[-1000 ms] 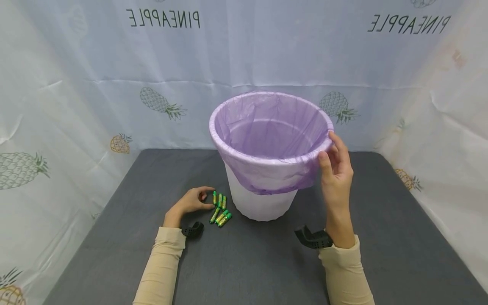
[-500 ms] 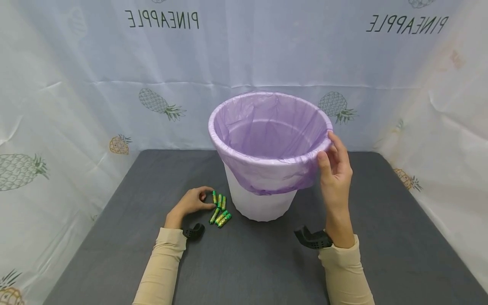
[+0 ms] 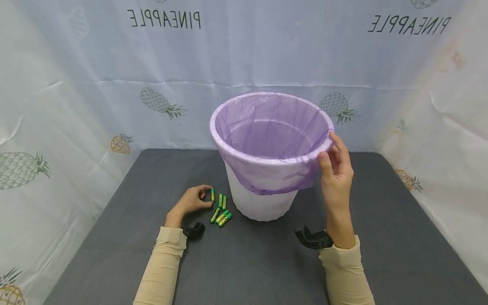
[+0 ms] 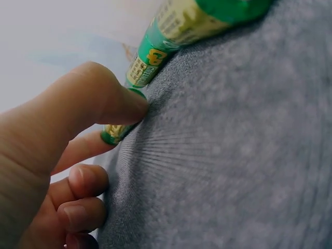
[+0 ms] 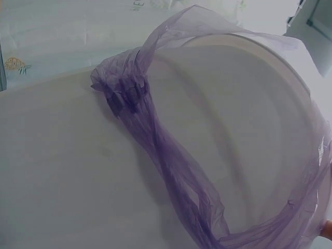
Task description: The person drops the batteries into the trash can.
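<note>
Pineapple-print curtains (image 3: 244, 55) stand behind the far and side edges of the grey tabletop (image 3: 251, 262). Bin (image 3: 263, 207): upright, toward the tabletop's far edge; purple liner (image 3: 276, 176) folded over its top. My left hand (image 3: 190, 200) pinches one battery (image 3: 212, 195) on the bin's left-edge side; loose batteries (image 3: 224, 202) lie just beside it. My right hand (image 3: 337, 171) grips the bin's lined top, right-edge side.

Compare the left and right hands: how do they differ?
The left hand is low, close to the table; the right hand is higher, beside the bin. The left hand pinches a battery, while the right hand holds the bin's rim. Both emerge from beige sleeves.
</note>
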A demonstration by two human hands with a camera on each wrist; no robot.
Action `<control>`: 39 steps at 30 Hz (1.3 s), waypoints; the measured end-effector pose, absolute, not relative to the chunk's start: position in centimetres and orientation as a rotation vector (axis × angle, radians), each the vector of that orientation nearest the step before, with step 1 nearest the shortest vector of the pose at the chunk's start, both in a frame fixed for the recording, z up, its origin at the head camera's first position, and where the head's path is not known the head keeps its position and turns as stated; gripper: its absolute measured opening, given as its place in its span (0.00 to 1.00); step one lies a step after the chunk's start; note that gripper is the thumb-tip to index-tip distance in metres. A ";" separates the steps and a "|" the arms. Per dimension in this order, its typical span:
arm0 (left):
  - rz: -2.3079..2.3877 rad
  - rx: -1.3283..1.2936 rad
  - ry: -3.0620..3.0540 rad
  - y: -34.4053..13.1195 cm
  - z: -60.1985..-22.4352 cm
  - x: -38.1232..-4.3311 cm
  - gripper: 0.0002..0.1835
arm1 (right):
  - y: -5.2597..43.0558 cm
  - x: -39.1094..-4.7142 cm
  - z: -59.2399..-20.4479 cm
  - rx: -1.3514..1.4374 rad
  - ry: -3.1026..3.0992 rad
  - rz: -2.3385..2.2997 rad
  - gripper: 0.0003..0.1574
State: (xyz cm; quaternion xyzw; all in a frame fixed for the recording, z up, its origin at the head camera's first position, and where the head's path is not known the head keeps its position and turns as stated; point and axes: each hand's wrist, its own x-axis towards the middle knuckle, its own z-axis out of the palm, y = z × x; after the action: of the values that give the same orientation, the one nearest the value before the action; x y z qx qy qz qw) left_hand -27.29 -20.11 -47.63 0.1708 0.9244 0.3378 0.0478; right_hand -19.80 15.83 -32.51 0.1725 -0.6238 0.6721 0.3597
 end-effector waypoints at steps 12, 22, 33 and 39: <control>1.079 0.488 2.838 -20.0 -47.8 -27.4 0.27 | 15.8 -19.8 -32.5 0.451 -1.600 1.740 0.30; 1.126 0.444 2.899 -20.2 -47.1 -27.2 0.28 | 15.9 -19.7 -32.6 0.457 -1.602 1.759 0.29; 1.139 0.420 2.921 -20.3 -45.8 -26.8 0.28 | 16.0 -19.8 -32.7 0.443 -1.630 1.743 0.29; 1.172 0.434 2.944 -20.3 -45.2 -26.8 0.27 | 16.0 -19.7 -32.5 0.454 -1.612 1.746 0.30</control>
State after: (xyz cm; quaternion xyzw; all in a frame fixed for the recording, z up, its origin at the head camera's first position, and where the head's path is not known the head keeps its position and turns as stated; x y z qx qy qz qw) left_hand -26.83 -20.25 -45.22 0.1355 0.9201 0.3664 -0.0284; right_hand -19.66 15.98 -32.53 0.1755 -0.6234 0.6752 0.3531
